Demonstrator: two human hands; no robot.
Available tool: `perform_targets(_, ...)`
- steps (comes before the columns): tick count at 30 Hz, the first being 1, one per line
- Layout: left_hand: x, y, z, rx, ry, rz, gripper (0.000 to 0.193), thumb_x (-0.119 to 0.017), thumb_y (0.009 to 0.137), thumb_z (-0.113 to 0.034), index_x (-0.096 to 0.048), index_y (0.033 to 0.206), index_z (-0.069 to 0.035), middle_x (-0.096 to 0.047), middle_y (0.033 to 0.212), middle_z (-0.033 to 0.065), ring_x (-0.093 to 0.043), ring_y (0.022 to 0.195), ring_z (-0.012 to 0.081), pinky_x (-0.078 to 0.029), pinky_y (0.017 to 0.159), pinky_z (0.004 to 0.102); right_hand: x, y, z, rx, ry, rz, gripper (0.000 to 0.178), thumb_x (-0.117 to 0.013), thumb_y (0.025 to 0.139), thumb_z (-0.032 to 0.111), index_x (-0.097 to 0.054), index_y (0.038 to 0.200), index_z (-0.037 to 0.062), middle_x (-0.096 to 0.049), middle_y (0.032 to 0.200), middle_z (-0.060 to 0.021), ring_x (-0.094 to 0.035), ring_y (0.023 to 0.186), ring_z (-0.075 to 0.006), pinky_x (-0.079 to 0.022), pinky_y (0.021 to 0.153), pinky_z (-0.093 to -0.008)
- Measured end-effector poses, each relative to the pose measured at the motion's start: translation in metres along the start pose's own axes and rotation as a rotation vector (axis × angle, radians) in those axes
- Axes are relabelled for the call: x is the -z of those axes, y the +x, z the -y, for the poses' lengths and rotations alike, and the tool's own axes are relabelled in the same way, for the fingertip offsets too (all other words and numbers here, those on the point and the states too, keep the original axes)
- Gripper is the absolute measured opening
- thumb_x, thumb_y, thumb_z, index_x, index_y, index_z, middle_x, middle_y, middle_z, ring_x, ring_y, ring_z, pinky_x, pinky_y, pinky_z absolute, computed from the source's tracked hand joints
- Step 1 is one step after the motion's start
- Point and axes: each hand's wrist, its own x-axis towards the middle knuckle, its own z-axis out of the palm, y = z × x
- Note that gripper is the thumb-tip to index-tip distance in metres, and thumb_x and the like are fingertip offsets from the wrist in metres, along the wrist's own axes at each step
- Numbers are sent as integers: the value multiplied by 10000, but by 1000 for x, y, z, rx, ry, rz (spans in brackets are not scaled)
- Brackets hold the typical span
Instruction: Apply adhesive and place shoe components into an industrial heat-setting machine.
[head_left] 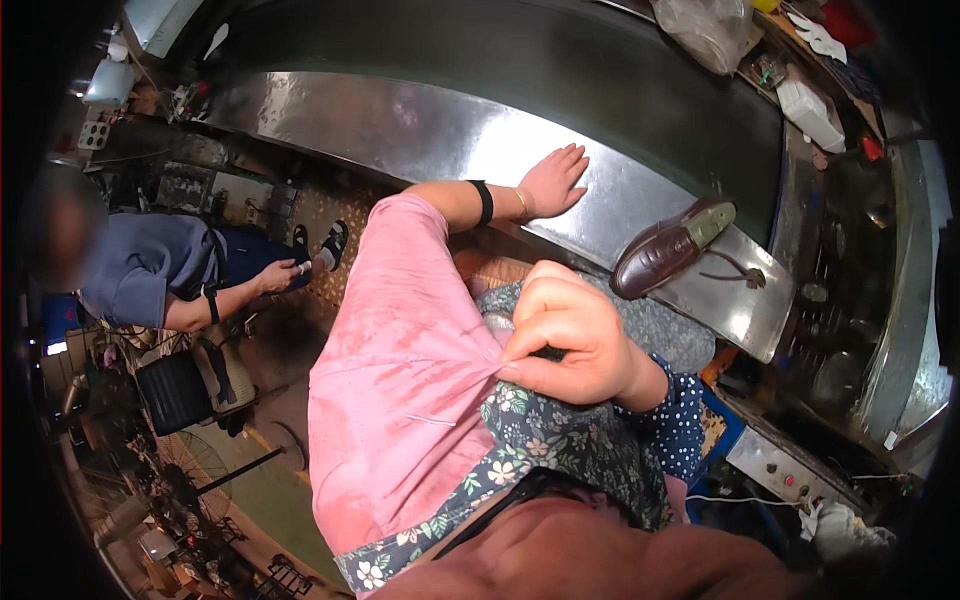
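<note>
My left hand [555, 182] lies flat on the shiny metal edge [400, 128] of the worktable, fingers stretched out and nothing in them. A bracelet and a black band circle that wrist and forearm. Over my torso, my right hand [572, 338] pinches a fold of my pink shirt [420, 340] between thumb and fingers, pulling the cloth to a point. Around it hangs a dark floral apron [560, 440]. To the right of my left hand, a dark brown leather shoe [660, 255] with a greenish inside rests on the metal edge, its lace trailing to the right.
Behind the metal edge runs a dark belt surface [620, 90]. At far right are a clear plastic bag [705, 30] and a white box [810, 115]. A control box [785, 465] stands low at right. To the left a person [160, 265] sits beside a standing fan [200, 475].
</note>
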Motion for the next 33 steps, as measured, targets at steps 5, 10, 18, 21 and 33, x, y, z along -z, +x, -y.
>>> perform_targets(5, -4, 0, 1, -26, 18, -24, 572, -470, 949, -347, -406, 1369, 36, -364, 1455, 247, -315, 1369, 400, -247, 1150, 454, 1, -10, -2, -1, -31, 119, 114, -770, 749, 180, -692, 768, 98, -573, 748, -27, -533, 721, -225, -431, 656, -332)
perform_targets(10, -5, -3, 0, -16, 17, 14, 577, -460, 951, -346, -393, 1379, 35, -349, 1463, 250, -301, 1380, 395, -238, 1153, 456, -5, -17, -5, -7, 17, 175, 104, -757, 758, 175, -686, 766, 100, -574, 755, -22, -543, 741, -224, -434, 665, -336)
perform_targets(18, -6, -2, 3, -33, 57, 8, 570, -450, 956, -345, -402, 1375, 39, -351, 1460, 256, -297, 1382, 393, -239, 1151, 455, 18, -23, 19, 10, -113, 159, 111, -764, 740, 176, -686, 768, 101, -576, 754, -14, -526, 717, -223, -425, 658, -342)
perform_targets(21, -10, -4, 4, -33, 58, 5, 570, -443, 958, -350, -405, 1375, 38, -354, 1460, 253, -301, 1379, 391, -240, 1150, 456, 23, -25, 32, -1, -358, 121, 134, -767, 713, 199, -678, 764, 113, -572, 756, -6, -526, 726, -227, -424, 654, -346)
perform_targets(33, -7, -4, 1, -37, 34, -35, 554, -470, 939, -331, -421, 1349, 38, -382, 1431, 258, -341, 1346, 405, -271, 1133, 457, -1, -42, 20, -29, -162, 261, 105, -716, 774, 166, -641, 792, 94, -548, 775, -31, -525, 760, -249, -429, 675, -357)
